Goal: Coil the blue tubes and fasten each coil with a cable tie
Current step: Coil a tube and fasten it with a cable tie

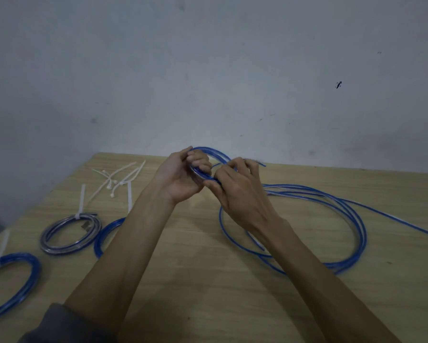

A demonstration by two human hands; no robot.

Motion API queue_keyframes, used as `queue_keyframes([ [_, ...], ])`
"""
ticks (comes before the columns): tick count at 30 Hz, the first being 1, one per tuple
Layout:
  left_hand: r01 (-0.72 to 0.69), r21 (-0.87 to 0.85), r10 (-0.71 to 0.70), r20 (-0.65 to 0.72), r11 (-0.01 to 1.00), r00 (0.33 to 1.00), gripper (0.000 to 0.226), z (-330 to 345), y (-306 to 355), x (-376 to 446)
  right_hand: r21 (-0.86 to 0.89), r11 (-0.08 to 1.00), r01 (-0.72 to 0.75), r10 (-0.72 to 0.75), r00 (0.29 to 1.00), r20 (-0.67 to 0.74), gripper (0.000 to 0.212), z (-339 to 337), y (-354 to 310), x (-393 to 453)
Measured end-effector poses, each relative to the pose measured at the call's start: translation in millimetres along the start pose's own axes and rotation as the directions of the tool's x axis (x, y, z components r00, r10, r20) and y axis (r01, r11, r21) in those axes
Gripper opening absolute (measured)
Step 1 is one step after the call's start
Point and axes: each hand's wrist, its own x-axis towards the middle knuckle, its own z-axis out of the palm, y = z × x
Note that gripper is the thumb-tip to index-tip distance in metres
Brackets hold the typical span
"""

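Behind a pale wooden table (208, 280) stands a bare grey wall; the landmark is the small coil (209, 159) held above the table's far edge. The left hand (183, 178) is closed around this coil; the right hand (237, 191), touching it from the right, pinches the blue tube (331, 194) between fingertips. Right of the coil the rest of the tube lies in wide loose loops; left of it lie spare cable ties (116, 177), and nearer, three tied coils (70, 235). The tube seems light, smooth and springy; it probably wants to unwind, so I would grip where the turns cross.
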Motion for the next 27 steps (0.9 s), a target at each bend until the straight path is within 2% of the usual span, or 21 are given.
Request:
queue_keyframes([
  [2, -0.035, 0.226, 0.052, -0.072, 0.973, 0.996, 0.048, -1.5, -2.3, 2.4, 0.214, 0.97, -0.114, 0.103, 0.993, 0.06, 0.031, -1.8, -3.5, 1.3],
  [3, -0.033, 0.401, 0.085, -0.112, 0.915, 0.99, 0.05, -2.0, -3.9, 1.7, 0.314, 0.931, -0.186, 0.17, 0.982, 0.08, 0.029, -5.2, -4.9, 3.7],
  [4, -0.026, 0.627, 0.153, -0.15, 0.779, 0.977, 0.055, -4.5, -4.5, 0.6, 0.409, 0.872, -0.267, 0.248, 0.964, 0.101, 0.031, -9.4, -5.5, 6.8],
  [5, -0.012, 0.839, 0.262, -0.156, 0.544, 0.952, 0.062, -8.1, -4.5, -0.7, 0.503, 0.791, -0.349, 0.325, 0.936, 0.137, 0.036, -13.7, -5.2, 9.7],
  [6, 0.011, 0.965, 0.407, -0.12, 0.262, 0.906, 0.067, -12.3, -3.8, -1.3, 0.579, 0.701, -0.415, 0.384, 0.905, 0.184, 0.04, -17.2, -3.2, 11.5],
  [7, 0.012, 1.0, 0.556, -0.005, -0.01, 0.831, 0.069, -14.4, -2.5, -1.4, 0.632, 0.623, -0.462, 0.421, 0.878, 0.227, 0.043, -20.3, -0.4, 12.9],
  [8, -0.034, 0.982, 0.637, 0.149, -0.188, 0.756, 0.065, -15.0, -0.7, -0.6, 0.66, 0.565, -0.495, 0.443, 0.857, 0.264, 0.046, -22.2, 2.8, 13.9],
  [9, -0.125, 0.958, 0.63, 0.264, -0.257, 0.73, 0.055, -12.1, 0.7, -1.8, 0.677, 0.518, -0.523, 0.455, 0.839, 0.3, 0.049, -23.0, 5.4, 14.5],
  [10, -0.233, 0.947, 0.56, 0.319, -0.221, 0.765, 0.046, -7.0, 0.7, -4.0, 0.691, 0.47, -0.549, 0.466, 0.819, 0.335, 0.051, -22.8, 7.2, 15.0],
  [12, -0.331, 0.941, 0.358, 0.332, -0.066, 0.873, 0.042, 1.3, -1.2, -7.9, 0.727, 0.337, -0.598, 0.506, 0.766, 0.396, 0.05, -22.9, 8.1, 15.6],
  [14, -0.375, 0.926, 0.333, 0.367, -0.042, 0.869, 0.042, 1.2, -4.3, -7.4, 0.747, 0.196, -0.635, 0.545, 0.704, 0.456, 0.046, -23.1, 9.7, 15.7],
  [16, -0.381, 0.921, 0.404, 0.378, -0.075, 0.833, 0.041, -1.0, -8.4, -4.7, 0.738, 0.13, -0.663, 0.56, 0.663, 0.497, 0.044, -21.0, 11.9, 14.7],
  [18, -0.361, 0.926, 0.466, 0.367, -0.105, 0.805, 0.04, -2.3, -12.7, -1.1, 0.732, 0.131, -0.669, 0.559, 0.659, 0.502, 0.044, -18.0, 12.6, 12.9],
  [22, -0.326, 0.932, 0.557, 0.358, -0.161, 0.749, 0.043, -4.7, -15.8, -0.5, 0.717, 0.251, -0.65, 0.544, 0.707, 0.451, 0.046, -9.5, 8.6, 9.7],
  [27, -0.275, 0.96, 0.383, 0.275, -0.057, 0.882, 0.048, -18.4, -4.5, -14.9, 0.713, 0.223, -0.665, 0.479, 0.712, 0.514, 0.038, -2.3, -5.2, 10.7],
])
